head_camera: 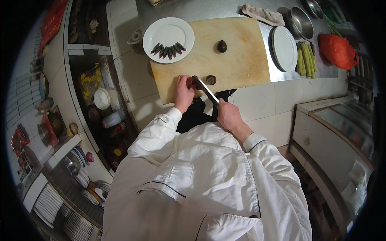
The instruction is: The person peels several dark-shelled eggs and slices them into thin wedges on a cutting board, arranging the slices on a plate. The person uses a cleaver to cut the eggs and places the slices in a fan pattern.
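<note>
My right hand (229, 116) grips the handle of a kitchen knife (206, 89), its blade slanting up and left over the near edge of the cutting board (241, 63). At the blade's far end, the fingers of my left hand (184, 92) are curled against a dark piece of preserved egg, mostly hidden by fingers and knife. Just right of the blade lies a preserved egg half (211, 80), cut face up. Farther back rests a whole peeled preserved egg (222, 46). Several dark egg wedges (169, 51) form an arc on a round white plate (169, 28) at the board's left corner.
Right of the board are an oval white plate (284, 49), cut green stalks (306, 60), a metal bowl (300, 23), a slab of pale meat (263, 15) and a red plastic bag (338, 51). A white tub (104, 98) stands on a lower ledge at left.
</note>
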Demonstrator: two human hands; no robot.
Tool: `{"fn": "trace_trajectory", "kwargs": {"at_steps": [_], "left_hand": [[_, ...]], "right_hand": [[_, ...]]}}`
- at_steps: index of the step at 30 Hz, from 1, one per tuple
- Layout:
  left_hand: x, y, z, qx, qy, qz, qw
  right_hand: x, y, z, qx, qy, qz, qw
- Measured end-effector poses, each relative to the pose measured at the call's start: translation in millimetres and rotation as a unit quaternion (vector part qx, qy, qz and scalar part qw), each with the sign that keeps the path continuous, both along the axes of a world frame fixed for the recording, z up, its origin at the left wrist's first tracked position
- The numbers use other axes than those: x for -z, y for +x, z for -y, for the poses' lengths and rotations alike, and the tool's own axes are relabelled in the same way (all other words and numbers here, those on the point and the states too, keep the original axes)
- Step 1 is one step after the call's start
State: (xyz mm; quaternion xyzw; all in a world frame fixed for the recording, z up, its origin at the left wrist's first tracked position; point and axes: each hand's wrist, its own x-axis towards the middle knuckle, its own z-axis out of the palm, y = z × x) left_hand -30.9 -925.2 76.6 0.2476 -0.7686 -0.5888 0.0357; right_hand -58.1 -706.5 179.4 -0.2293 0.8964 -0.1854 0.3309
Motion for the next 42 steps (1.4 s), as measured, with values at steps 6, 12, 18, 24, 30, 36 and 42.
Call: {"fn": "trace_trajectory", "kwargs": {"at_steps": [6,12,18,24,30,36,42], "left_hand": [[-8,-1,0,0.009,-0.133,0.001,0.991],[-8,0,4,0.054,0.004,0.049,0.997],[-23,14,25,0.217,-0.153,-0.021,0.964],[-63,-36,95,0.190,-0.166,-0.020,0.967],[-62,-146,122,0.234,-0.224,-0.059,0.944],[-58,-171,129,0.307,-0.333,-0.061,0.889],[-54,-172,138,0.285,-0.224,0.058,0.930]], "right_hand": [[20,-1,11,0.016,0.006,0.013,1.000],[32,-9,-3,0.049,-0.022,0.033,0.998],[34,-6,-7,0.077,-0.066,0.038,0.994],[18,4,-17,0.068,-0.073,0.013,0.995],[8,7,-14,0.030,-0.064,0.013,0.997],[-2,8,-13,0.031,-0.055,-0.001,0.998],[-5,1,-16,-0.001,-0.068,-0.010,0.998]]}}
